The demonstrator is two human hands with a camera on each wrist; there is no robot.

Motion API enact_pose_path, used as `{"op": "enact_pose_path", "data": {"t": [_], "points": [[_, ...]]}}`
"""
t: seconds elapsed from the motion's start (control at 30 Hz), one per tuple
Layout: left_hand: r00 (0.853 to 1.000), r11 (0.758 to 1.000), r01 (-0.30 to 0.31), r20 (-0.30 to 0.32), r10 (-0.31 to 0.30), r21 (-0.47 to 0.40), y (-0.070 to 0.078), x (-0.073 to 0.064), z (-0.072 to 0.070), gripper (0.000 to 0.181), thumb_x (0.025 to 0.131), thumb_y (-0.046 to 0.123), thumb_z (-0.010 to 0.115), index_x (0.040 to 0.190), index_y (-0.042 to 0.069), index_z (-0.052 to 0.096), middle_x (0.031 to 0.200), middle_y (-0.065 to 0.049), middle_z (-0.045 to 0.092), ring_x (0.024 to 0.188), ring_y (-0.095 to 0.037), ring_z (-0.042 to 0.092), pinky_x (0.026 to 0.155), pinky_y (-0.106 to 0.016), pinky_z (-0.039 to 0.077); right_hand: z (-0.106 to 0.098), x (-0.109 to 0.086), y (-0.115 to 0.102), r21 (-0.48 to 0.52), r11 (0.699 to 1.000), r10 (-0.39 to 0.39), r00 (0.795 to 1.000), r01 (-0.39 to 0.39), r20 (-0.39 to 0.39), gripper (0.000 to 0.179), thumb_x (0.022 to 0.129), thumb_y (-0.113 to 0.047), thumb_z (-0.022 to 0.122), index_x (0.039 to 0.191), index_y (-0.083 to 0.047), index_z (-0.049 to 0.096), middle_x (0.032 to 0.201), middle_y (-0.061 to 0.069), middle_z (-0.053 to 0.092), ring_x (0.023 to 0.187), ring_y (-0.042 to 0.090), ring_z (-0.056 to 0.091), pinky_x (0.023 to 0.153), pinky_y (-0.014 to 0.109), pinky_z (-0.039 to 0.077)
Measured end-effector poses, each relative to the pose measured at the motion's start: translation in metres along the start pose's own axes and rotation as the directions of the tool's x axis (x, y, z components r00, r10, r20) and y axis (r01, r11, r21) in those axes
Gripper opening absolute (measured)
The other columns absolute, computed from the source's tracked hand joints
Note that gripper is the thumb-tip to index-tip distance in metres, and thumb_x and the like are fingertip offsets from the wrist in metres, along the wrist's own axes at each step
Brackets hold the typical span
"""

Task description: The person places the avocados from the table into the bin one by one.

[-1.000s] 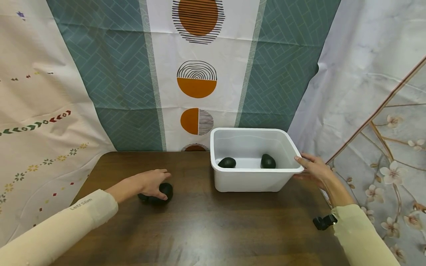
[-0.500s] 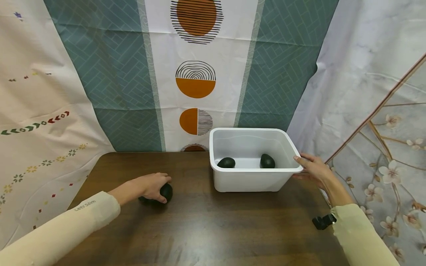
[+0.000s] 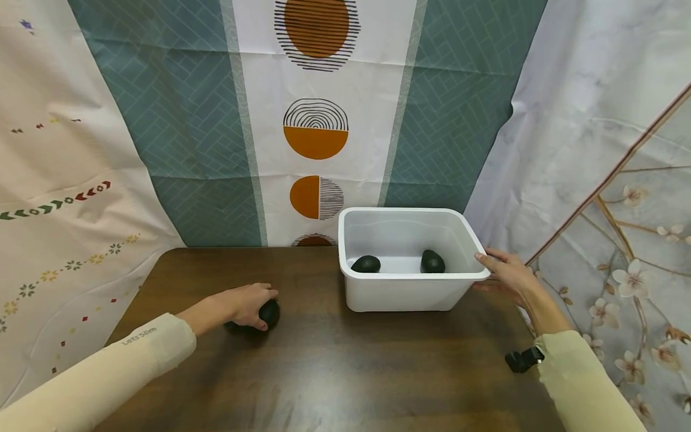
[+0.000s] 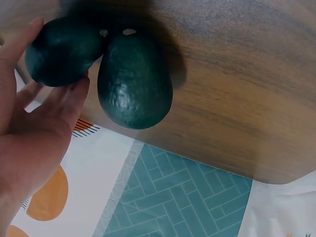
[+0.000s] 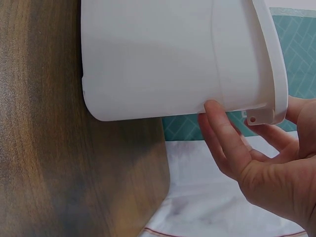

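Note:
My left hand [image 3: 249, 305] grips a dark green avocado [image 4: 63, 52], thumb on one side and fingers on the other. A second avocado [image 4: 133, 81] lies right beside it on the wooden table; in the head view the hand mostly covers that one. On the right stands a white plastic bin [image 3: 405, 294], with two more avocados inside, one at the left [image 3: 366, 264] and one further right [image 3: 432, 261]. My right hand [image 3: 507, 277] holds the bin's right end, its thumb over the rim and its fingers spread under the rim against the outer wall [image 5: 158, 59].
The brown table [image 3: 335, 372] runs back to a patterned cloth [image 3: 315, 138] hanging behind it. Floral cloth [image 3: 621, 252] hangs on the right side and a cream one [image 3: 70, 240] on the left. A small black device [image 3: 523, 361] sits at my right wrist.
My left thumb and fingers have closed in around the avocado, and the hand has sunk slightly. My right hand stays on the bin, and the whole view has shifted a little.

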State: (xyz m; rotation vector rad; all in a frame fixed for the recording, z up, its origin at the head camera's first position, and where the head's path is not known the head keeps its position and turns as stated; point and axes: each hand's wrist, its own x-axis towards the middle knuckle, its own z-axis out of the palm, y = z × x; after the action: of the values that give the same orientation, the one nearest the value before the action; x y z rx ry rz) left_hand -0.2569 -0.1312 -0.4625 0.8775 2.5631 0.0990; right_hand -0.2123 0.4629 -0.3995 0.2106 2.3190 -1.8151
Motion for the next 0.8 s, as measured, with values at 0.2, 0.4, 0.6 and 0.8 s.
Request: {"op": "enact_pose_path", "data": {"t": [0.2, 0.4, 0.6, 0.8], "points": [[1.000, 1.000, -0.024, -0.002, 0.024, -0.016, 0.001, 0.001, -0.001, 0.073, 0.087, 0.029, 0.090, 0.145, -0.002, 0.057, 0.154, -0.035, 0.044, 0.138, -0.053, 0.049, 0.107, -0.062, 0.048, -0.001, 0.001, 0.001, 0.010, 1.000, -0.003, 1.000, 0.003, 0.010, 0.080, 0.113, -0.037, 0.052, 0.167, 0.004, 0.010, 0.160, 0.039, 0.028, 0.097, 0.012, 0.071, 0.091, 0.048, 0.061], [0.999, 0.999, -0.041, -0.021, 0.040, -0.029, 0.001, 0.004, -0.004, 0.074, 0.088, 0.030, 0.089, 0.146, -0.004, 0.056, 0.155, -0.037, 0.041, 0.141, -0.054, 0.045, 0.109, -0.062, 0.045, -0.003, 0.001, 0.000, 0.017, 1.000, -0.003, 1.000, 0.003, 0.015, 0.081, 0.113, -0.037, 0.052, 0.167, 0.004, 0.010, 0.160, 0.039, 0.027, 0.097, 0.014, 0.071, 0.092, 0.050, 0.061], [0.998, 0.999, -0.049, -0.031, 0.048, -0.023, 0.007, 0.005, -0.009, 0.076, 0.090, 0.031, 0.087, 0.147, -0.005, 0.054, 0.157, -0.037, 0.040, 0.143, -0.054, 0.043, 0.110, -0.063, 0.045, -0.003, 0.002, 0.001, 0.009, 1.000, -0.010, 1.000, 0.010, 0.009, 0.080, 0.113, -0.037, 0.052, 0.167, 0.006, 0.012, 0.157, 0.038, 0.031, 0.096, 0.013, 0.072, 0.092, 0.050, 0.061], [0.997, 0.998, -0.066, -0.038, 0.066, 0.001, 0.015, 0.011, -0.020, 0.075, 0.093, 0.033, 0.084, 0.150, -0.003, 0.053, 0.159, -0.035, 0.039, 0.143, -0.053, 0.043, 0.110, -0.062, 0.045, -0.003, 0.002, 0.002, 0.012, 1.000, -0.012, 1.000, 0.012, 0.009, 0.080, 0.113, -0.037, 0.052, 0.167, 0.006, 0.011, 0.157, 0.038, 0.030, 0.096, 0.013, 0.072, 0.092, 0.050, 0.061]]}}
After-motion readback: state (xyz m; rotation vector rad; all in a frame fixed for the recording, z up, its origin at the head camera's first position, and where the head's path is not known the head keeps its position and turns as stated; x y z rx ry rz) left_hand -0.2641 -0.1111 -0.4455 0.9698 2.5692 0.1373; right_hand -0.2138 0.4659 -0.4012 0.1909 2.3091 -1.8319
